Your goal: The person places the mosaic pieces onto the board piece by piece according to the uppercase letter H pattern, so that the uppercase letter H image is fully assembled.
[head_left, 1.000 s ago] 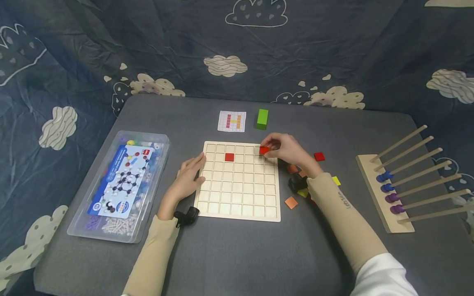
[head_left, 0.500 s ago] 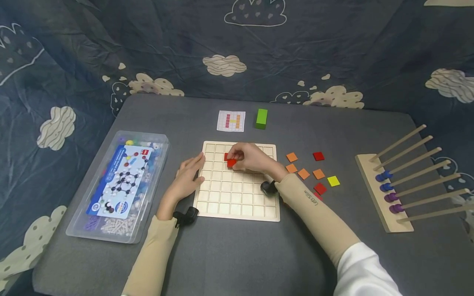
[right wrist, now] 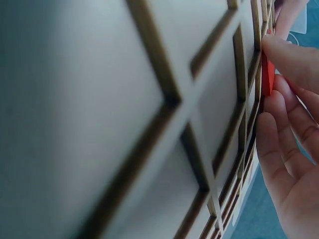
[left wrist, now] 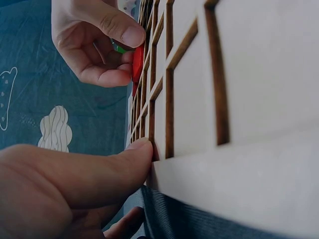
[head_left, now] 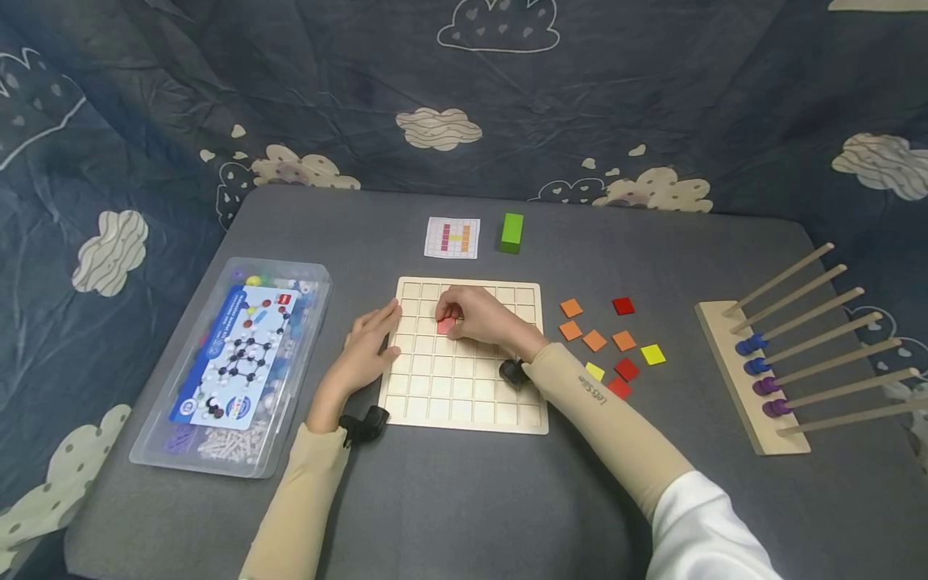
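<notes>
A light wooden grid board (head_left: 464,388) lies flat on the grey table. Over its upper left part, my right hand (head_left: 482,316) pinches a red square tile (head_left: 445,326) between thumb and fingers. In the left wrist view this tile (left wrist: 138,64) stands tilted against the grid, and the right wrist view has the tile (right wrist: 268,74) under the thumb. The right hand covers the cell where another red tile lay. My left hand (head_left: 362,352) rests against the board's left edge with fingers extended; its thumb (left wrist: 130,162) touches the rim.
Right of the board lie several orange tiles (head_left: 594,341), red tiles (head_left: 627,370) and yellow tiles (head_left: 653,354). Behind it are a pattern card (head_left: 453,238) and a green block (head_left: 511,233). A plastic case (head_left: 232,366) stands left, a pegged wooden rack (head_left: 754,379) right.
My right hand has carried the red tile leftward from the board's upper right corner to the upper left cells, and the tile now tilts against the board. The left hand has stayed put.
</notes>
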Demonstrator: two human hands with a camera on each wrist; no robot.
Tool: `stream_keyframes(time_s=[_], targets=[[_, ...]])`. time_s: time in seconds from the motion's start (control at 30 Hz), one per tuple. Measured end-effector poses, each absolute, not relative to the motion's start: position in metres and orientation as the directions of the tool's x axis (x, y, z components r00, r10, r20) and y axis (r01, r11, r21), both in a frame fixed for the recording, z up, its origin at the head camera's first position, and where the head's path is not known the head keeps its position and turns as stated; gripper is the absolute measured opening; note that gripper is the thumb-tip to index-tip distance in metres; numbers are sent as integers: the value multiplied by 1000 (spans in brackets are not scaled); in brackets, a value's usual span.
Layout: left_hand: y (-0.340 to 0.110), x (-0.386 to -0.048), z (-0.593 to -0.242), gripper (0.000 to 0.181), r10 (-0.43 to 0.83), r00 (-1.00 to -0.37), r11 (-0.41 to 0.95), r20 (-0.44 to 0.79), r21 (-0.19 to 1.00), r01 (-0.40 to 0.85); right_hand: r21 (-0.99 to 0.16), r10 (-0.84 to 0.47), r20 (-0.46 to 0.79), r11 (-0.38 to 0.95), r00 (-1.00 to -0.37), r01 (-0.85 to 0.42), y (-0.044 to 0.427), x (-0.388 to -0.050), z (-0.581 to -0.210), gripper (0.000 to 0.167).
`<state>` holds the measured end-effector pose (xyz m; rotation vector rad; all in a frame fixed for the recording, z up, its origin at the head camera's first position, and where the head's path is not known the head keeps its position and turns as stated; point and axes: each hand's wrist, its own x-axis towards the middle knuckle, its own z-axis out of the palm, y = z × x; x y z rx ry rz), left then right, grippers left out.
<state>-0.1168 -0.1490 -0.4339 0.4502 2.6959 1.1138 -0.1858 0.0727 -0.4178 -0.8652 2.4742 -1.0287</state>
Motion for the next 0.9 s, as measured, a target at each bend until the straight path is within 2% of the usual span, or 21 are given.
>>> stream_keyframes(time_s=[0.2,0.4,0.63,0.9], targets=[[-149,-117,-435,63,349,-936,667,-55,716,207,-749,-621,-40,537,-783,-388,79,-186,-418,19],[-148,-117,-435,63,353,-934,667,-51,714,213,-837,-571,-34,466,-821,-289,105,-189,-412,18],[-148,-117,-435,63,365,-929,675,-57,704,222,-888,-483,-83,433,-872,-155,157,-191,-402,23],[-148,-117,-435,63,363,-930,678,-53,700,225,-878,-332,-128,475,-934,-49,229,-188,-398,29]])
